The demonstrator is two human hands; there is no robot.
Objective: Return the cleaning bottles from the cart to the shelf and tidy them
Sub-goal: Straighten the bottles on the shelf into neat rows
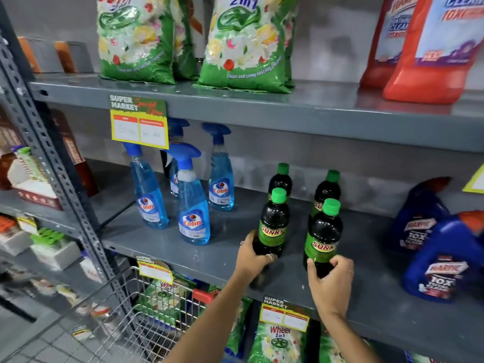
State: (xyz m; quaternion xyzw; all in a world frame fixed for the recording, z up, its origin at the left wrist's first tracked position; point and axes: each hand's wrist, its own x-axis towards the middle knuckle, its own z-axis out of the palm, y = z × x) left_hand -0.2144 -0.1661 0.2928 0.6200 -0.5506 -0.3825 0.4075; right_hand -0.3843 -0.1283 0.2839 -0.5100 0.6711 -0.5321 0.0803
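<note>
Grey metal shelf (183,247), wire cart (125,318) below-left. L hand (252,256) wrapped round front-left Sunny bottle (272,226), R hand (331,281) gripping front-right Sunny bottle (323,237), both upright on shelf. 2 more Sunny bottles (327,188) behind; Colin sprays (193,205) left.

I see bare grey shelf (366,258) open at 3 o'clock of my right hand (330,284), up to the blue jugs (440,260). Spray bottles (193,203) block 10 o'clock. Rear dark bottles (327,189) crowd 12; narrow lane between front pair.
</note>
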